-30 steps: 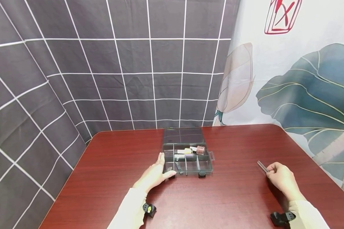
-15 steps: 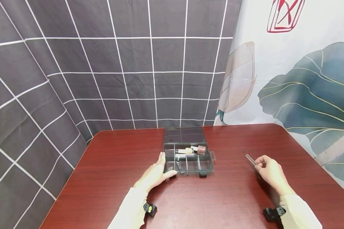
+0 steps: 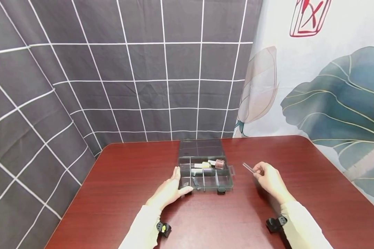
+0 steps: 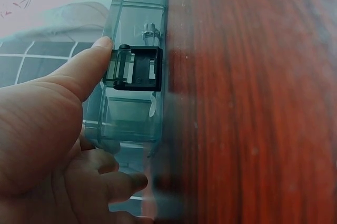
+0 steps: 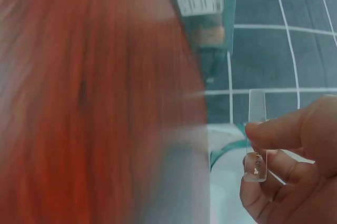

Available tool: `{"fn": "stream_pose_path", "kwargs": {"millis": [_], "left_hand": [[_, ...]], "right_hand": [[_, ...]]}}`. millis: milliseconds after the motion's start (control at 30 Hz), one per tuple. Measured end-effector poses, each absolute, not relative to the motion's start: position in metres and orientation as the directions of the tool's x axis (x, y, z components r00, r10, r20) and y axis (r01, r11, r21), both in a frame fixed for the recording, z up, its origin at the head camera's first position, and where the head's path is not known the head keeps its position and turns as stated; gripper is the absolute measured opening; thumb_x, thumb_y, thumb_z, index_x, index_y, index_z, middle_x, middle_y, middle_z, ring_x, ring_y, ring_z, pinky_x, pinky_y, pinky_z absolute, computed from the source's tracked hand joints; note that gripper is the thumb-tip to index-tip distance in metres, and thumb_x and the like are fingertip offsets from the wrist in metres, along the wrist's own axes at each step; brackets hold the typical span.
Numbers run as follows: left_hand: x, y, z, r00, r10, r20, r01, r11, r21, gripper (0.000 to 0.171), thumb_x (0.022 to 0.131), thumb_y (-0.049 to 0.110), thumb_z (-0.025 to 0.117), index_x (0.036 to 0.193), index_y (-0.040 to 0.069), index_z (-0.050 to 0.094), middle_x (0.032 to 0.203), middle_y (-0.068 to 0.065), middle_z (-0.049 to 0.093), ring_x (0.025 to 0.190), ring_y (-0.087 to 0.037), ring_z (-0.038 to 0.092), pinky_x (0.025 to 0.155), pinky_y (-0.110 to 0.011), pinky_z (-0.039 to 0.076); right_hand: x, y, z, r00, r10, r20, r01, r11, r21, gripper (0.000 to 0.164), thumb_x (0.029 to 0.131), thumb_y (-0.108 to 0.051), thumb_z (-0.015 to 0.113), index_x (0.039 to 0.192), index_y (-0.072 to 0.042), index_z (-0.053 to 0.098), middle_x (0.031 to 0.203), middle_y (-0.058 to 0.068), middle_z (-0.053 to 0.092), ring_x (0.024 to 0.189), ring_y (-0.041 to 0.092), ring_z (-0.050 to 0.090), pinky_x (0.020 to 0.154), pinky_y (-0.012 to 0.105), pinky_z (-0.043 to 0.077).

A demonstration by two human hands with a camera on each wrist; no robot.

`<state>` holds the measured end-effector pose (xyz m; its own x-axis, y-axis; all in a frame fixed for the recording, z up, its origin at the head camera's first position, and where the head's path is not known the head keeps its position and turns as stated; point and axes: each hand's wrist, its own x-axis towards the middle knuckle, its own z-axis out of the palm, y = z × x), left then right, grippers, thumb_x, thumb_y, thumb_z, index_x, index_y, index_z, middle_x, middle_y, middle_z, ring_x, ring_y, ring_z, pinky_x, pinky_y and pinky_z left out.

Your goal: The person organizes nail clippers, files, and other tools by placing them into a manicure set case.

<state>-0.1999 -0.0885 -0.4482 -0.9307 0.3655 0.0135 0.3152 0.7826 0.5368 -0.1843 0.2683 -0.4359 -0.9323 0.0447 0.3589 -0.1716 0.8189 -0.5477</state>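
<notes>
A clear compartment box (image 3: 228, 184) stands on the table with its lid (image 3: 200, 148) folded back. My left hand (image 3: 165, 193) lies at its left front corner, fingers along the side and thumb extended to the front. In the left wrist view, that thumb touches the box by a black latch (image 4: 139, 69). To the right of the box, my right hand (image 3: 270, 178) pinches a clear glass nail file (image 3: 248, 168) between thumb and fingers. Lettering shows on the nail file (image 5: 257, 107) in the right wrist view. A nail clipper (image 3: 196, 182) lies in a front compartment.
In the rear compartments lie a yellow polish bottle (image 3: 206, 165) and a pink polish bottle (image 3: 219, 164). A clear side handle (image 3: 232, 170) sticks out on the box's right. The reddish wooden table (image 3: 127, 166) meets a grey gridded curtain (image 3: 143, 93) behind.
My right hand has moved left across the table with the nail file, closer to the box. The left hand and the box have stayed in place.
</notes>
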Motion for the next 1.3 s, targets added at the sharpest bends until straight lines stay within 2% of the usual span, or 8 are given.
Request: {"fn": "stream_pose_path", "kwargs": {"millis": [467,667,1300], "left_hand": [[-0.199,-0.088,-0.447,-0.937,0.35,-0.002,0.289,0.778,0.558,0.096,0.083,0.054,0.061,0.147,-0.002,0.016,0.151,-0.019,0.016,0.119,-0.036,0.048,0.097,-0.042,0.04],[-0.199,-0.088,-0.446,-0.931,0.365,0.016,0.317,0.787,0.528,0.096,0.084,0.053,0.06,0.146,-0.004,0.016,0.15,-0.023,0.019,0.114,-0.038,0.052,0.093,-0.044,0.043],[-0.199,-0.088,-0.444,-0.937,0.349,0.007,0.301,0.796,0.525,0.097,0.083,0.053,0.062,0.147,-0.003,0.016,0.15,-0.021,0.021,0.113,-0.039,0.052,0.092,-0.046,0.044]], "right_hand": [[-0.21,0.221,-0.422,-0.919,-0.057,0.391,-0.287,0.775,-0.563,0.016,0.076,0.005,0.067,0.08,-0.009,0.06,0.074,0.002,0.052,0.071,0.02,0.05,0.065,0.036,0.041],[-0.221,0.205,-0.421,-0.911,-0.102,0.399,-0.328,0.763,-0.556,0.017,0.076,0.006,0.067,0.08,-0.009,0.061,0.074,0.001,0.052,0.072,0.02,0.05,0.066,0.037,0.041],[-0.24,0.16,-0.432,-0.922,-0.204,0.329,-0.364,0.744,-0.561,0.013,0.078,0.004,0.067,0.078,-0.008,0.063,0.075,0.001,0.057,0.072,0.018,0.054,0.068,0.036,0.046]]}}
